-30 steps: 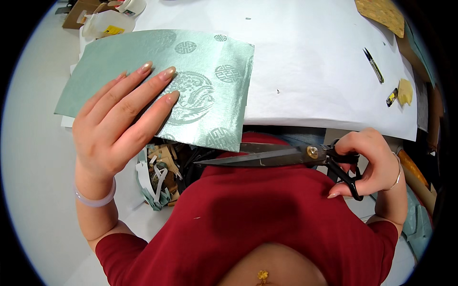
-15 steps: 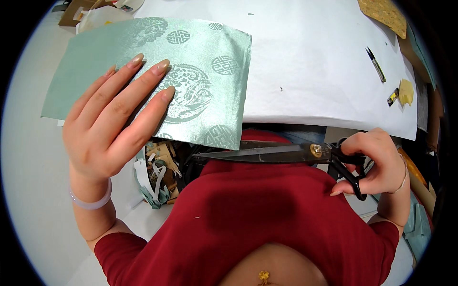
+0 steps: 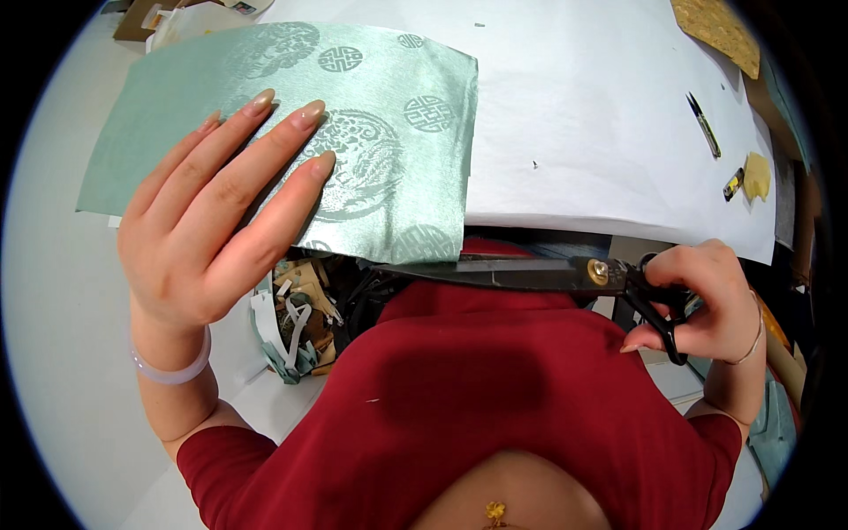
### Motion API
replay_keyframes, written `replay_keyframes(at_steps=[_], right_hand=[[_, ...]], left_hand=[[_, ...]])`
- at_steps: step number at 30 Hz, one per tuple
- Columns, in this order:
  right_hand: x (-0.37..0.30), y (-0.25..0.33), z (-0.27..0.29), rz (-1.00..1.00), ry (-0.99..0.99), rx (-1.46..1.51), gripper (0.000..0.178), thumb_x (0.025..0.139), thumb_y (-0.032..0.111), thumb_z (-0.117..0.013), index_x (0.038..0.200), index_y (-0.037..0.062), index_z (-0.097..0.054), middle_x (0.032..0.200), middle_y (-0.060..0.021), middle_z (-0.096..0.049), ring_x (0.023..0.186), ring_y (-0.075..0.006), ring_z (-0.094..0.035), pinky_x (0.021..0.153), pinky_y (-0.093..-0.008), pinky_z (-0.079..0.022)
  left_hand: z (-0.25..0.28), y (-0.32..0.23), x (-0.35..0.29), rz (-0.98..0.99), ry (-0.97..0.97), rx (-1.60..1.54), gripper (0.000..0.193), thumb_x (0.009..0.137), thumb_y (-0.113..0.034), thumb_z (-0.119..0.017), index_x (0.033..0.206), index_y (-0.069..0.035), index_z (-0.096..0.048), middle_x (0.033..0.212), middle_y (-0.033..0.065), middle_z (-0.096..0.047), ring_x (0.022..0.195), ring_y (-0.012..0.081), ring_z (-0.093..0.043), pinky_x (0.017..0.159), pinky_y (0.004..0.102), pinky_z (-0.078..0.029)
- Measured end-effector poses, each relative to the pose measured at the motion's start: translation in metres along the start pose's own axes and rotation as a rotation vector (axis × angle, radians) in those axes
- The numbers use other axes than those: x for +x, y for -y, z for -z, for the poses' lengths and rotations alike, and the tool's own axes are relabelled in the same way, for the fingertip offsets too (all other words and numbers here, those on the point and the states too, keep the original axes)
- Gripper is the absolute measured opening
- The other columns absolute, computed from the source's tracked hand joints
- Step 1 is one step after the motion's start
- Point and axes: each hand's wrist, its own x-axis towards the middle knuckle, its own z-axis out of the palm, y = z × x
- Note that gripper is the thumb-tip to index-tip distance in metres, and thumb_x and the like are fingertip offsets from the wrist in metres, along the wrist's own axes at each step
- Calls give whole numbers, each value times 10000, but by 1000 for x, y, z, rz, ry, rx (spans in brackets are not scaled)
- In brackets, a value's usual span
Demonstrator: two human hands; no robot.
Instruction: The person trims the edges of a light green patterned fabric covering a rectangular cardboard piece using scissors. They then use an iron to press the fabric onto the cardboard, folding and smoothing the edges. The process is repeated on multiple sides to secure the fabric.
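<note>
A pale green patterned fabric sheet (image 3: 433,168) with a satin sheen overlaps the near table edge. My left hand (image 3: 190,230) grips its near left part, four long fingers stretched over the top; the thumb is hidden, apparently beneath. My right hand (image 3: 702,291) holds large black-handled scissors (image 3: 530,272) by the finger loops. Their long dark blades point left, right along the sheet's near edge. At the lower right corner the sheet overlaps the blades. Whether the blades meet the fabric, I cannot tell.
White paper covers the table (image 3: 565,97). At its right lie a pen-like tool (image 3: 704,125), a small yellow-black object (image 3: 733,184), a yellowish scrap (image 3: 756,176) and a cork-like piece (image 3: 720,34). Below the near edge sits a heap of offcuts (image 3: 305,305).
The scissors have risen a little toward the sheet's near edge, and that edge sits slightly higher. The whole view has shifted a little. Both hands keep their hold.
</note>
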Motion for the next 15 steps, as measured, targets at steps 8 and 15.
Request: replay_keyframes(at_steps=[8, 15], right_hand=[[5, 9, 2, -17, 1, -17, 521, 619, 350, -963, 863, 79, -592, 604, -27, -551, 495, -175, -566, 467, -255, -396], [7, 12, 1, -61, 1, 17, 546, 634, 416, -950, 866, 78, -590, 613, -14, -551, 498, -155, -553, 480, -240, -401]], left_hand=[[1, 2, -6, 5, -14, 9, 240, 839, -90, -722, 1077, -69, -701, 1125, 127, -748, 1088, 306, -713, 924, 395, -583], [-3, 3, -5, 55, -122, 47, 254, 769, -82, -772, 1012, -141, -730, 1066, 36, -760, 988, 236, -729, 789, 332, -602]])
